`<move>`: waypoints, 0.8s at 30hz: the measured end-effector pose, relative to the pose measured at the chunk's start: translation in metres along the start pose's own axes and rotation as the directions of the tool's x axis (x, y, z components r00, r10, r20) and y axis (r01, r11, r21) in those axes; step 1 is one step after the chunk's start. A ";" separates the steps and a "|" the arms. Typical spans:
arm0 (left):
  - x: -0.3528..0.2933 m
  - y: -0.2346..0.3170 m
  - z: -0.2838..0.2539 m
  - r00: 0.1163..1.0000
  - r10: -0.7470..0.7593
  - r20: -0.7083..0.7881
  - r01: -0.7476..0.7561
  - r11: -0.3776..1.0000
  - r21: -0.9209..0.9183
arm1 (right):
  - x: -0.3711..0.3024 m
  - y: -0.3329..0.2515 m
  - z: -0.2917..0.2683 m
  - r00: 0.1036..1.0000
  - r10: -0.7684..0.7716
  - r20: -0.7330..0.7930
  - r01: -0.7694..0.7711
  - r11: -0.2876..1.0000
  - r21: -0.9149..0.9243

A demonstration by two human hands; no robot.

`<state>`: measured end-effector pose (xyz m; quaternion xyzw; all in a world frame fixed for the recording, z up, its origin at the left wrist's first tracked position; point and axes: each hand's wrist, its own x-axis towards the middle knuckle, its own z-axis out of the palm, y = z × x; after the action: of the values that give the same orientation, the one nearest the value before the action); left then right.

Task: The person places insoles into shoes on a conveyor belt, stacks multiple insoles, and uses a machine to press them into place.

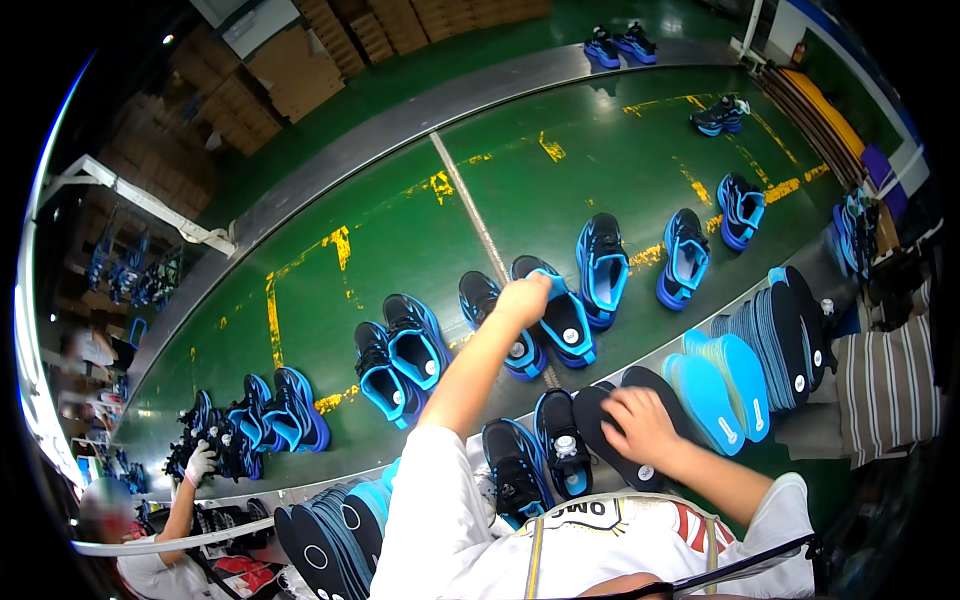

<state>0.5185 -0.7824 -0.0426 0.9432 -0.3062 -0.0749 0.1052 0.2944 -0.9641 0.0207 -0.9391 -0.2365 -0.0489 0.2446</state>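
Observation:
On the green belt ahead, my left hand (525, 300) is closed at the collar of a black-and-blue sneaker (566, 325). Its fingertips are partly hidden. That shoe's mate (479, 292) lies under my wrist, and both show insoles with a round white sticker. Nearer my body, my right hand (640, 425) rests over black insoles (597, 440), its fingers apart and slightly blurred. A black sneaker (515, 470) and another with a white round piece on it (566, 445) stand against my shirt, left of those insoles.
More sneaker pairs line the belt (370, 240), left (412, 340) and right (602, 270). Bright blue insoles (705, 400) and a dark insole stack (765, 340) lie to the right; another stack (325, 540) is at lower left. A co-worker's gloved hand (200, 462) is among shoes at far left.

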 end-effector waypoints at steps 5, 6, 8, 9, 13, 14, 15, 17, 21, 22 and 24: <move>0.009 -0.021 -0.011 0.942 -0.329 -0.063 0.165 0.622 -0.766 | -0.077 -0.019 0.001 0.953 0.235 0.193 -0.212 0.968 -0.133; 0.015 0.004 -0.032 0.946 -0.322 0.034 0.132 0.290 -0.948 | -0.087 -0.017 -0.001 0.948 0.274 0.165 -0.247 0.955 -0.165; 0.016 0.006 -0.054 0.950 -0.289 0.121 0.138 0.040 -0.990 | -0.092 -0.020 0.002 0.947 0.287 0.146 -0.261 0.950 -0.173; 0.019 0.006 -0.058 0.953 -0.281 0.111 0.121 0.019 -0.992 | -0.092 -0.021 0.005 0.946 0.294 0.139 -0.268 0.947 -0.178; 0.034 0.011 -0.059 0.934 -0.353 0.060 0.207 0.394 -0.895 | -0.084 -0.017 0.014 0.928 0.332 0.166 -0.301 0.935 -0.189; 0.040 0.013 -0.051 0.922 -0.381 -0.069 0.166 0.551 -0.818 | -0.083 -0.018 0.014 0.925 0.344 0.165 -0.319 0.934 -0.161; 0.043 0.021 -0.052 0.935 -0.279 -0.217 0.081 0.765 -0.639 | -0.083 -0.018 0.011 0.918 0.362 0.163 -0.342 0.929 -0.138; 0.051 0.038 -0.054 0.960 -0.192 -0.202 0.101 0.915 -0.391 | -0.081 -0.020 0.001 0.914 0.380 0.139 -0.375 0.925 -0.063; 0.068 0.061 -0.043 0.994 0.102 -0.047 -0.105 0.992 -0.071 | -0.088 -0.010 -0.019 0.823 0.512 0.247 -0.568 0.749 0.342; 0.072 0.060 -0.036 0.991 0.132 -0.002 -0.132 0.991 -0.034 | -0.081 -0.010 -0.032 0.820 0.509 0.260 -0.572 0.728 0.378; 0.083 0.058 -0.020 0.988 0.154 0.018 -0.154 0.988 0.004 | -0.062 -0.009 -0.063 0.816 0.502 0.286 -0.577 0.683 0.447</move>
<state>0.5565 -0.8737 -0.0153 0.9163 -0.3792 -0.0740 0.1055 0.2370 -1.0140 0.0672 -0.8668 0.0304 0.1564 0.4725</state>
